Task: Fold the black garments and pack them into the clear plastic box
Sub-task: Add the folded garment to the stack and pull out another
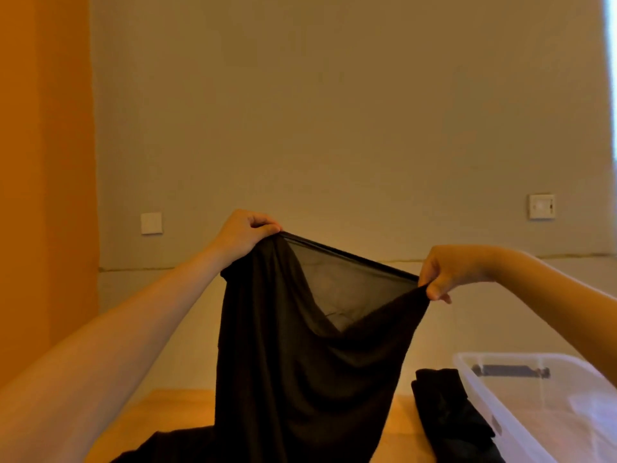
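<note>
Black garment held up over the table, pinched at its top hem by left hand and right hand, hem stretched crosswise, cloth hanging straight down. Clear plastic box at the table's right edge, below and nearer the right hand. Another dark garment lying just beside the box.

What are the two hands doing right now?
Left hand: pinches one top corner of the black garment.
Right hand: pinches the other top corner.

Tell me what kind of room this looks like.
Probably a room in a home, perhaps a bedroom or laundry corner. Plain painted walls carry a wall switch, there is a wooden table, and a clear plastic box sits beside a black garment held up for folding.
</note>
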`<state>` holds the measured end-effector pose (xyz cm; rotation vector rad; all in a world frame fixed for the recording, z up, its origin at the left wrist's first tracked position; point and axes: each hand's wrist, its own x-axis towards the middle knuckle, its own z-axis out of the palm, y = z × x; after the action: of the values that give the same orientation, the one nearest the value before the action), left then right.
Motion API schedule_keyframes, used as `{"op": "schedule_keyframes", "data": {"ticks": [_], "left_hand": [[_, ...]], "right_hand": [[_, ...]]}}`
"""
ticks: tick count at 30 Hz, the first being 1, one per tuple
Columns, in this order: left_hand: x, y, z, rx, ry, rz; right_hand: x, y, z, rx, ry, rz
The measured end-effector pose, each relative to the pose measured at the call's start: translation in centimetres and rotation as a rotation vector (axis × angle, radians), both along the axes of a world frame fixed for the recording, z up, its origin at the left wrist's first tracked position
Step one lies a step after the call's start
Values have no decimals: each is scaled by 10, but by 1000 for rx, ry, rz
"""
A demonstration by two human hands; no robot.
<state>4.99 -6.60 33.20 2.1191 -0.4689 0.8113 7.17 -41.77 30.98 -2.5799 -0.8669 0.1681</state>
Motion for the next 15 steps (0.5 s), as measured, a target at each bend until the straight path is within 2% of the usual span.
{"op": "schedule_keyframes", "data": {"ticks": [2, 6, 8, 11, 15], "left_hand": [[0, 1, -14, -13, 31, 27], [8, 4, -77, -113, 300, -6], [9, 7, -120, -103, 398, -13], [5, 12, -190, -12, 505, 23], [-25, 33, -279, 371, 646, 96]], "right_hand": [[1, -4, 0, 37, -108, -83], [12, -14, -12, 618, -45, -120], [26, -16, -24, 778, -24, -180], [38, -1, -35, 739, -73, -260], [45, 17, -42, 511, -173, -278]]}}
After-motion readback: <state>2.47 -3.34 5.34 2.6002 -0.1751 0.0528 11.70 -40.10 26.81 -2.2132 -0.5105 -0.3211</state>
